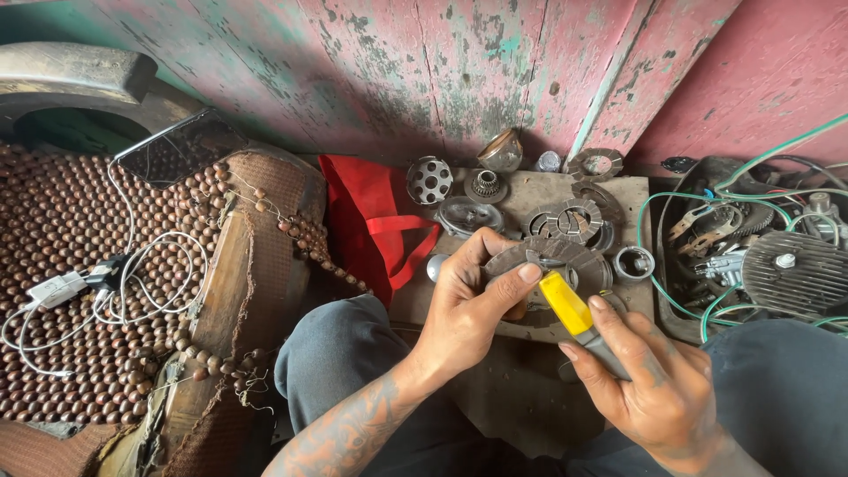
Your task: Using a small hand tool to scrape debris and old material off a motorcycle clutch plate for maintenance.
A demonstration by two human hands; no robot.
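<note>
Clutch plate (530,258) pinched in left hand (468,305), above the knees, over the board of parts (636,190).
Right hand (649,375) closed round yellow-handled tool (574,314), tip against plate. Looks stiff, thin, light metal; likely greasy, so slippery. Best gripped at the rim, thumb over the face.

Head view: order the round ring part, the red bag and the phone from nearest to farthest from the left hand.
From the left hand:
1. Round ring part, on the board to its right.
2. Red bag, up and left.
3. Phone, far left on the beaded seat.
</note>
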